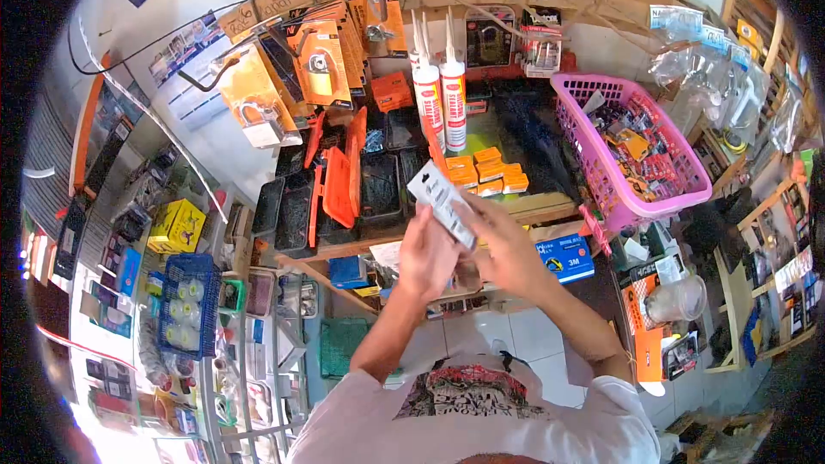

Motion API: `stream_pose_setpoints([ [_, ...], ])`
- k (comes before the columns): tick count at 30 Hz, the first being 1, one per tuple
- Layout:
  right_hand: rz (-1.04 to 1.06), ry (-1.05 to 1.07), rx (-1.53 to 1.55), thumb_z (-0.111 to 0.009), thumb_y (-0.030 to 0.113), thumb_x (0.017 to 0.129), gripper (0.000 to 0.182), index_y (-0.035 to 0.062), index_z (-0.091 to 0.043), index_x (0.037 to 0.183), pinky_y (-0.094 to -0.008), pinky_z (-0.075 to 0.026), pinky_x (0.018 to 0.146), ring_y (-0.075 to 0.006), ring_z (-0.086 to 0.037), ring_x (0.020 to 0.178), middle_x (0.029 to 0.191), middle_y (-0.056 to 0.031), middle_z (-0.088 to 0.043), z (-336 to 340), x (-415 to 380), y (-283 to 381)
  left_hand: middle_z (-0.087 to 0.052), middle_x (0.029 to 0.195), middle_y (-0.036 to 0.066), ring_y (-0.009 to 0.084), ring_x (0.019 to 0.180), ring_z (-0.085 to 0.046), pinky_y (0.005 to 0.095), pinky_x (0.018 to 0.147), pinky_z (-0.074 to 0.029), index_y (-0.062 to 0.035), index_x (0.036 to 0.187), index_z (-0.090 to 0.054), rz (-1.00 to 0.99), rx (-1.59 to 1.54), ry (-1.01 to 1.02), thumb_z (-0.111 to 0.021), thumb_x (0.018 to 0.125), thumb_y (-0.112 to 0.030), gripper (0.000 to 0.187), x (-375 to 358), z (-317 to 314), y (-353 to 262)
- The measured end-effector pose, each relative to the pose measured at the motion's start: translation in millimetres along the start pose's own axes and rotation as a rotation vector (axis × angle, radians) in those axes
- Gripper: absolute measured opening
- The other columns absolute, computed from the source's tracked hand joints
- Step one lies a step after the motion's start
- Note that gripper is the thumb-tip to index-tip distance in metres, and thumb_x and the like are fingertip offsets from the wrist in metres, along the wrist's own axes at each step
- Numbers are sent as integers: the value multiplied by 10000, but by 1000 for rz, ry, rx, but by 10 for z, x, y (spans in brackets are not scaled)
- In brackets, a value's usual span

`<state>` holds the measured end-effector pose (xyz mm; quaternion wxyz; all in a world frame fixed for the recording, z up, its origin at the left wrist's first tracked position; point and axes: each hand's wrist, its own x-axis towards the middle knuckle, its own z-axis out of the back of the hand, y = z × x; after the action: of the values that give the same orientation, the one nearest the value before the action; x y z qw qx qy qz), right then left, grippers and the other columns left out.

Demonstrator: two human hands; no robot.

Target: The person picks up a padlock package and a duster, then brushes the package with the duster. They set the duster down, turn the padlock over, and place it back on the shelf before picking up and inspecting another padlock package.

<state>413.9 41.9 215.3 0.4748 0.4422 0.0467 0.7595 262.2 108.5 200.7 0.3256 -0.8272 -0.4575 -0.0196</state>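
A slim white hang-hole package [442,204] with dark print is held up in front of the shelf; its exact contents are not readable. My left hand [427,256] is closed around its lower left side. From the right, my right hand [505,245] closes on the package's lower edge, its fingertips partly hidden. Just behind the package stand small orange boxes [488,170] in a group. Two silicone sealant tubes [454,103] rise upright beyond it. Left of my hands are black bins [381,185] with orange lids [341,180].
To the right, a pink basket [563,112] holds many small packets. Padlocks on orange cards [322,69] hang at the back left. A blue 3M box [565,258] lies below the shelf edge. A blue basket [209,309] with white rolls stands on the left.
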Motion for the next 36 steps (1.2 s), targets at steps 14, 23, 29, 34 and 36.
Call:
stream_pose_setpoints([
  [14, -453, -42, 1153, -591, 366, 1011, 450, 9, -611, 1285, -272, -454, 870, -72, -560, 958, 1101, -17, -660, -520, 354, 394, -584, 1254, 129, 174, 1146, -581, 341, 1000, -468, -10, 1330, -374, -528, 715, -122, -586, 968, -27, 420, -219, -104, -634],
  [23, -178, 278, 1581, -559, 252, 1027, 310, -11, -624, 1178, -377, -487, 904, -176, -609, 1048, 1171, -88, -654, -773, 1132, 871, -619, 1182, 144, 165, 1061, -623, 309, 932, -509, 46, 1324, -417, -604, 887, -127, -672, 922, -38, 484, -378, -450, -1745],
  [29, -129, 279, 1656, -536, 253, 1033, 432, 14, -464, 1385, -389, -510, 919, -208, -609, 1132, 1256, -112, -602, -919, 1313, 1163, -634, 1168, 135, 148, 1052, -624, 299, 933, -505, 59, 1306, -440, -652, 891, -164, -669, 933, -57, 453, -390, -545, -2020],
  [34, -99, 198, 1550, -540, 271, 1033, 478, 54, -415, 1440, -354, -544, 836, -174, -609, 1075, 1278, -90, -575, -853, 1422, 1386, -635, 1169, 137, 151, 1070, -625, 303, 934, -507, 66, 1332, -431, -645, 883, -128, -662, 938, -65, 475, -446, -603, -2138],
  [36, -68, 200, 1449, -541, 270, 1034, 454, 53, -446, 1422, -336, -551, 806, -153, -616, 1025, 1245, -76, -593, -821, 1465, 1389, -634, 1172, 139, 156, 1081, -624, 305, 935, -508, 70, 1344, -426, -644, 932, -110, -661, 937, -62, 488, -467, -677, -2191],
])
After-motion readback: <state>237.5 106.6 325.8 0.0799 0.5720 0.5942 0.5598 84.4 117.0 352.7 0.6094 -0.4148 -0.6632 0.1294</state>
